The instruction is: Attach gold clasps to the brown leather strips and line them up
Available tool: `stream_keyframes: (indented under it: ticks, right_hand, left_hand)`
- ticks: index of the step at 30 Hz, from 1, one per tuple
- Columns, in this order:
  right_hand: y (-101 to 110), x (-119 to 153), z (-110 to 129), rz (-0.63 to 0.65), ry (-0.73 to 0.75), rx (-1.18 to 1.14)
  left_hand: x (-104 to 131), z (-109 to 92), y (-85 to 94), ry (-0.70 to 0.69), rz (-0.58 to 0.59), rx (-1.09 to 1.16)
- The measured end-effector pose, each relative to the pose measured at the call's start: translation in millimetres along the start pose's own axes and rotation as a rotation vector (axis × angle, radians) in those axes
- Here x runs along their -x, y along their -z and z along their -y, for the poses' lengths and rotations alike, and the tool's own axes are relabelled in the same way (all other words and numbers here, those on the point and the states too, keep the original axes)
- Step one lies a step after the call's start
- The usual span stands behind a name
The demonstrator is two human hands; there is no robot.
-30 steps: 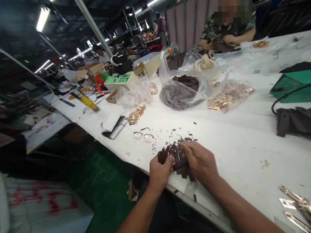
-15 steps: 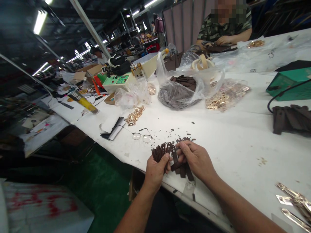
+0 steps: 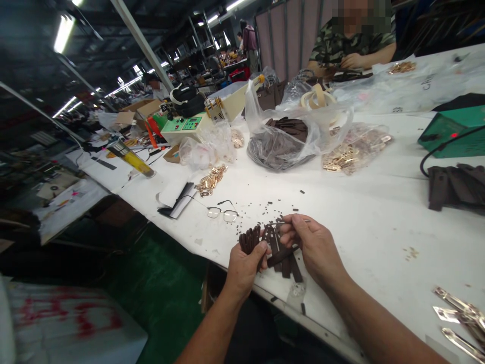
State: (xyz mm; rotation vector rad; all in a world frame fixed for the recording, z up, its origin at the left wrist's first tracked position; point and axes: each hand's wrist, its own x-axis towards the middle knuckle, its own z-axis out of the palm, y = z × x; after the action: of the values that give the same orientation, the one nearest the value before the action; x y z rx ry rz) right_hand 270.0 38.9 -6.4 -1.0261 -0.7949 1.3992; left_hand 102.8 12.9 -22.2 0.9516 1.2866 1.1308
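Observation:
My left hand is closed around a bundle of dark brown looped straps, loops facing away from me. One strap sticks out to the right from that grip, toward my right hand. Between thumb and fingers, my right hand pinches a thin metal rod-like tool, its tip pointing left toward the loops. Whether it is tweezers or an awl I cannot tell. Below both hands, flat brown strips lie side by side at the table's edge. Tiny dark bits are scattered just beyond.
Glasses and a notebook lie to the left. Beyond are gold metal pieces, a plastic bag of brown strips and a green device. A co-worker in camouflage sits across the white table.
My right hand has moved slightly right, away from the loops, and the thin tool now shows more clearly. My left hand keeps its hold. A red light now shows on the green device.

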Motion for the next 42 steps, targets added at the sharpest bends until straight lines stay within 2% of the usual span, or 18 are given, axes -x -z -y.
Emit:
stream_keyframes:
  ticks: [4,10,13,16,24,32,35,39,41,42]
  right_hand:
    - [5,-3,3,-0.062,0.021,0.077]
    - [4,1,10,0.023,0.048,0.159]
    - [1,4,12,0.063,0.073,0.235]
    - [0,7,12,0.082,0.105,0.295]
    - [0,9,6,0.050,0.210,0.457]
    - [-3,10,6,0.082,0.297,0.564]
    - [-2,9,0,0.115,0.400,0.611]
    - [-2,8,-6,0.230,0.577,0.692]
    - [-2,7,-6,0.240,0.563,0.682]
    - [-2,7,-5,0.220,0.508,0.655]
  left_hand:
    - [0,-2,-4.4,-0.014,-0.046,-0.045]
    - [2,-5,-9.0,-0.067,-0.038,-0.221]
    - [1,-5,-8.5,-0.043,-0.013,-0.208]
    - [0,-4,-8.6,-0.009,-0.042,-0.205]
    - [-2,-5,-11.2,0.006,-0.119,-0.200]
    - [-1,-3,-9.0,0.030,-0.084,-0.221]
    - [-1,-3,-7.2,0.040,-0.065,-0.216]
    - [-3,-2,-3.2,0.033,-0.026,-0.209]
    - [-3,-1,-1.9,0.035,-0.008,-0.189]
    - [-2,-1,-1.7,0.038,-0.001,-0.176]
